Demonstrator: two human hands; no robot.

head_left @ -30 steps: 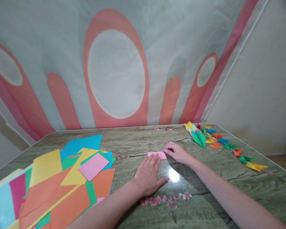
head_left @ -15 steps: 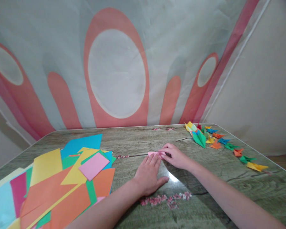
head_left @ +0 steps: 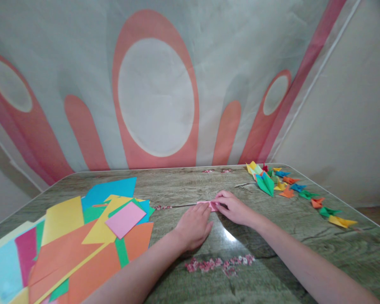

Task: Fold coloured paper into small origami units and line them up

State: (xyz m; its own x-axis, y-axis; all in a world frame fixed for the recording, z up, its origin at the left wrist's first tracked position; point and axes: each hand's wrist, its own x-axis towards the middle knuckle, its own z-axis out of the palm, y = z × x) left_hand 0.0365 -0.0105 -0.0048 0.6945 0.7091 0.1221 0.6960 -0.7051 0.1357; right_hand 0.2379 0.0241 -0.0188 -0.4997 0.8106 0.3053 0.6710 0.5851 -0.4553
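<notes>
A small folded piece of pink paper (head_left: 213,206) lies on the wood-patterned table (head_left: 174,190), partly covered by both hands. On its left part rests my left hand (head_left: 194,226), the fingers together and bent over it, the thumb drawn in near them. My right hand (head_left: 232,207) pinches the paper's right end between thumb and fingers. The exact folds are hidden under the fingertips.
Overlapping coloured sheets (head_left: 79,240) spread across the left side, a pink sheet (head_left: 126,219) on top. At the far right stand several small folded paper figures (head_left: 307,194) in a row, beside a larger green folded piece (head_left: 265,184). A printed backdrop (head_left: 205,50) rises behind the table.
My left hand has gone from flat with its thumb spread to bent fingers with the thumb drawn in. The right hand stays at the pink paper's right end, nearly unmoved.
</notes>
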